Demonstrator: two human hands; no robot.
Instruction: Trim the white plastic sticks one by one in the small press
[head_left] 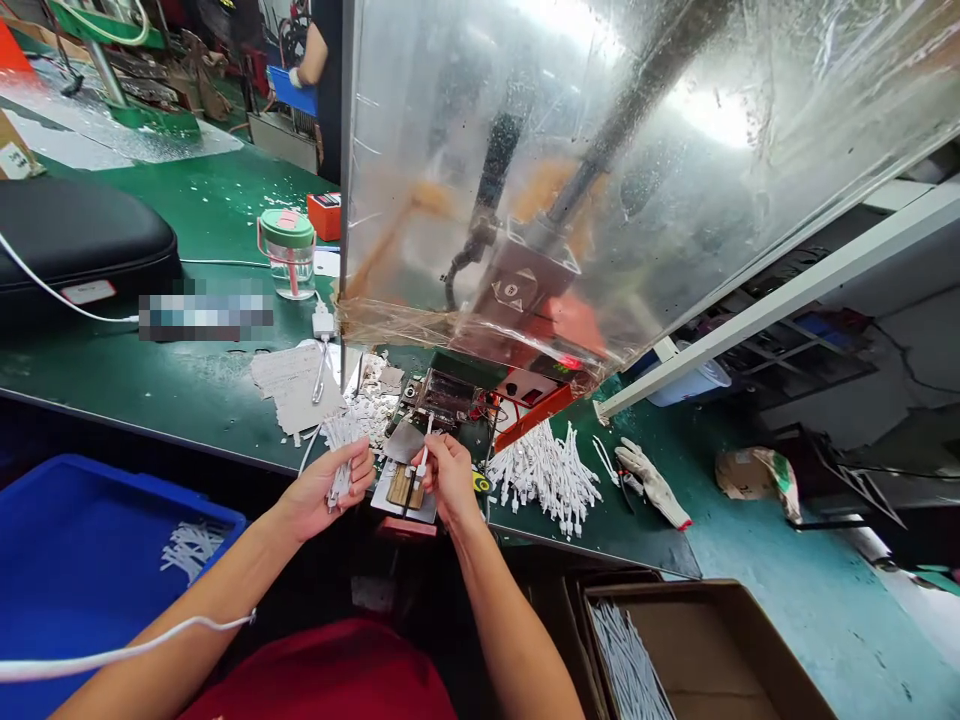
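Note:
My left hand (322, 488) is closed around a bundle of short white cables (342, 436), whose ends stick out above and below the fingers. In my right hand (454, 482), a single white cable (424, 458) is pinched between thumb and fingers, its upper end pointing at a small metal machine fixture (442, 397). Just below that fixture lies a wooden block (405, 487) on a light plate. Small white pieces (373, 412) are heaped behind my left hand. To the right of my right hand spreads a pile of white cables with connectors (546, 478).
A clouded plastic guard (420, 130) hangs over the machine. White gloves (651, 480) lie on the bench at right. A blue bin (67, 560) at lower left holds white cables; a cardboard box (727, 640) at lower right holds grey ones. A lidded jar (291, 262) stands behind.

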